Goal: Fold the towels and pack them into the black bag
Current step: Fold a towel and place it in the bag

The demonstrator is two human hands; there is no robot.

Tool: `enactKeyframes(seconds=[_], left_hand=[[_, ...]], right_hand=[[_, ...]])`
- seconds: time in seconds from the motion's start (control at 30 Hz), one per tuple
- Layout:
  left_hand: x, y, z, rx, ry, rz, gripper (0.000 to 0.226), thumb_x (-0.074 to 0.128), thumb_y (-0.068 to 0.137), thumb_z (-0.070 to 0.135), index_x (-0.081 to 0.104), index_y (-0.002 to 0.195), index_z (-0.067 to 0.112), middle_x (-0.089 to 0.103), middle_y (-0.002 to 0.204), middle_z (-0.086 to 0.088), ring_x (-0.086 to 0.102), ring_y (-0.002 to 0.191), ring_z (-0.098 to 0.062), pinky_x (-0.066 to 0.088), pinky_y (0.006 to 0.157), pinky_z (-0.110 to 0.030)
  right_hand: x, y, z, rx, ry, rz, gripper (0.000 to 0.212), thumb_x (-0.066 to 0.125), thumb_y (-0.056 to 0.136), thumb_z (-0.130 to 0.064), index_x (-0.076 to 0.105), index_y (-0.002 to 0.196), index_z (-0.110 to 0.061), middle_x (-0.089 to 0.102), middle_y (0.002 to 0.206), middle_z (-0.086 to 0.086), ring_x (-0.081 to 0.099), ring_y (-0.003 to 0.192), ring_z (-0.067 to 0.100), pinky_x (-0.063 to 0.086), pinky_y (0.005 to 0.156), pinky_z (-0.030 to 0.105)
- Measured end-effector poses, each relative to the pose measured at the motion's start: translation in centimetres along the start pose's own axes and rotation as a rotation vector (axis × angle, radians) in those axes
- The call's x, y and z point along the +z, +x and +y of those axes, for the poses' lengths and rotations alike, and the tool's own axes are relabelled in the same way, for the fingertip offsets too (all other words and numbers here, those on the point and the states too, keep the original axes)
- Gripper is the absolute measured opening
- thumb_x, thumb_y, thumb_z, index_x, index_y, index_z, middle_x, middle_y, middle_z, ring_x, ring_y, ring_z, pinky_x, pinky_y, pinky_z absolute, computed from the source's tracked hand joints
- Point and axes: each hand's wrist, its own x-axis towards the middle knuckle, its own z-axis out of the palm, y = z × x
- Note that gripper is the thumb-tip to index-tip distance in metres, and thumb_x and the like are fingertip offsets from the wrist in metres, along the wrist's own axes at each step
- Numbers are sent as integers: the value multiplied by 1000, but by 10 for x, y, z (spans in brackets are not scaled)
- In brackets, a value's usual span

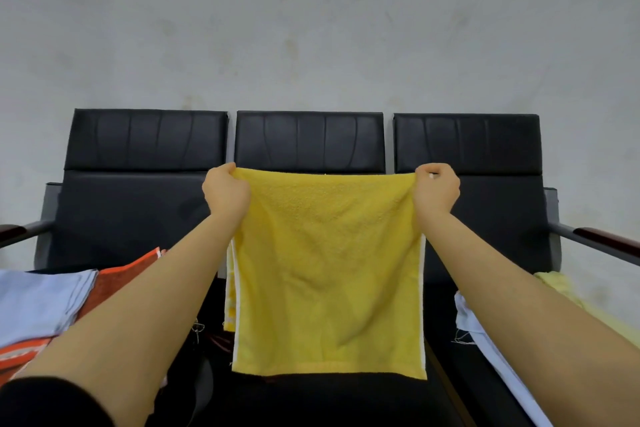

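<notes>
Nearest to you, your 2 bare forearms reach forward from the bottom corners, a dark sleeve [45, 402] showing at the near left. Between them hangs the yellow towel [329, 274], its lower hem nearest you and dangling free over the dark middle seat [311, 402]; white stripes run down its left and right edges, and a second layer peeks out behind the left edge, so it looks doubled over.

On the left seat, just beside your left forearm, lies a light blue cloth [38, 305] over an orange towel [117, 281]. On the right seat, past your right forearm, lie a pale blue cloth [485, 333] and a pale yellow cloth [561, 284].

Farther out, your left hand [225, 191] has a clenched grip pinching the towel's top left corner, and your right hand [437, 189] grasps the top right corner the same way. The top edge stretches nearly straight between the 2 grips, and the whole towel falls below them toward you.

Beyond your hands stand 3 black padded chair backs [310, 140] in a row, with an armrest [606, 241] at the right end, against a stained grey wall [311, 28].
</notes>
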Motion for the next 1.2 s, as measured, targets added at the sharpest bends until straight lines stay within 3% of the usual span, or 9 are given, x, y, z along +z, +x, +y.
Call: enactKeyframes(seconds=[0.07,0.17,0.33,0.43,0.5,0.6,0.8,0.93,1.2], left_hand=[[-1,3,6,73,126,-82,36,38,79,-16,49,73,17,53,89,-4,47,82,-30,47,69,-41],[-4,6,19,108,316,-149,21,39,79,-15,50,75,2,50,113,-28,35,84,-27,48,79,-49],[0,14,16,220,440,-170,37,41,81,-13,30,59,14,53,111,-34,36,80,-29,47,74,-47],[4,16,6,235,468,-159,34,43,84,-11,35,59,12,56,104,-32,50,83,-36,44,67,-39],[7,16,0,241,498,-158,31,43,85,-10,40,62,10,57,104,-30,54,91,-39,42,65,-36],[7,13,-3,207,608,-119,15,45,90,-3,57,84,2,47,119,-21,45,108,-39,41,75,-36],[7,15,-5,365,814,-52,20,44,91,3,63,86,10,55,96,-8,47,100,-31,33,87,-36],[8,17,-8,428,788,-48,24,40,94,2,52,76,12,47,65,-2,47,70,-25,30,81,-35],[7,13,-16,447,819,-41,15,41,94,5,54,91,10,60,87,-9,52,89,-28,35,82,-36]], right_hand=[[0,2,-3,-22,-20,-14,21,49,95,-7,65,109,-4,62,104,4,58,91,16,38,62,14],[-2,5,-5,-41,-73,-52,31,47,95,-4,61,123,-6,61,120,7,54,92,11,41,72,17],[-9,5,-6,-100,-312,-204,51,43,89,9,44,139,-2,49,135,14,55,83,14,46,59,20],[-8,5,0,-146,-469,-251,38,42,86,12,52,123,7,49,126,19,56,102,33,49,76,37],[-5,7,7,-195,-556,-253,23,42,86,11,59,95,0,50,109,19,54,94,34,42,67,34],[-5,10,15,-279,-666,-204,34,40,91,5,40,62,-12,46,103,19,48,90,34,36,68,33],[-7,8,19,-351,-904,-34,17,48,96,-9,65,98,-8,48,115,12,43,108,32,31,95,42],[-8,10,23,-424,-975,-65,18,46,95,-7,64,93,-12,51,90,4,48,96,24,28,90,38],[-7,9,31,-431,-1002,-96,16,46,92,-5,62,92,-8,54,92,8,49,95,27,33,84,37]])
